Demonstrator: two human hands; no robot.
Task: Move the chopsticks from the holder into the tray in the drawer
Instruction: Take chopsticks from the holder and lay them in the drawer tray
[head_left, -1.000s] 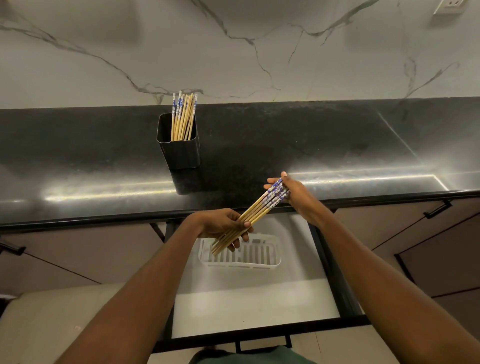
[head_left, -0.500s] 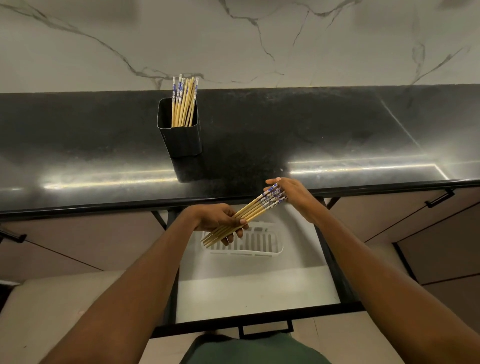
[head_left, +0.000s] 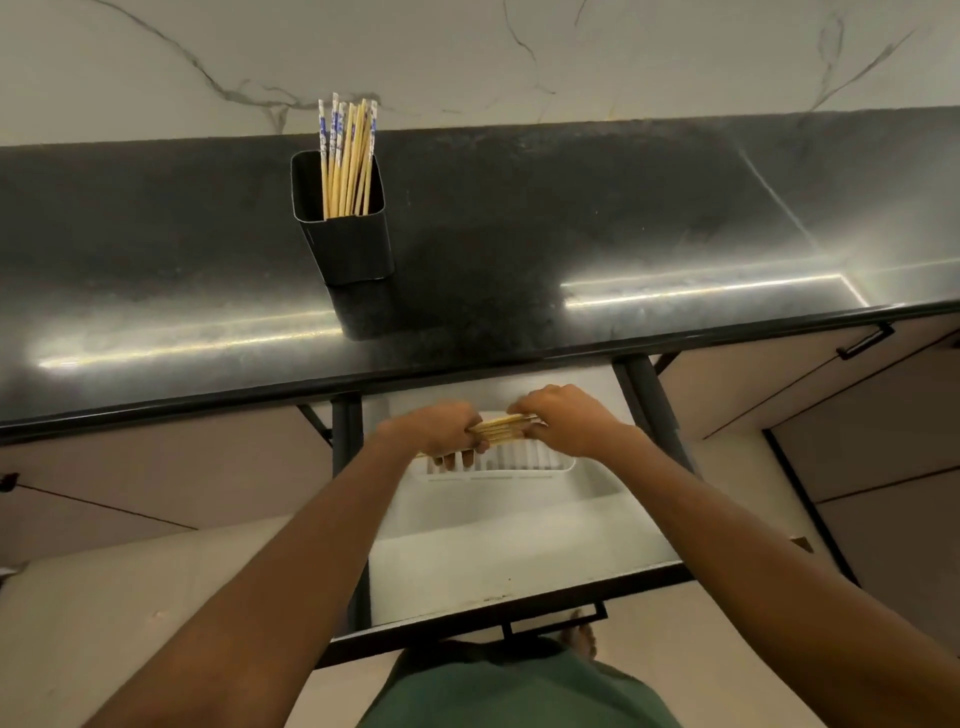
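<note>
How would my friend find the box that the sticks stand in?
Look at the long black counter under the marble wall. Left of its middle stands the holder, a tall black box with rounded corners. It is the only thing on the counter, with chopsticks poking out.

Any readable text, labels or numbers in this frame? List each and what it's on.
None readable.
Chopsticks in the holder: blue markings on the white tops, too blurred to tell whether they are characters or pattern.
Holder: plain black, no label visible.
Tray: plain white, no marking visible.
Bundle of chopsticks held by the left hand and right hand: printed ends hidden.
</note>
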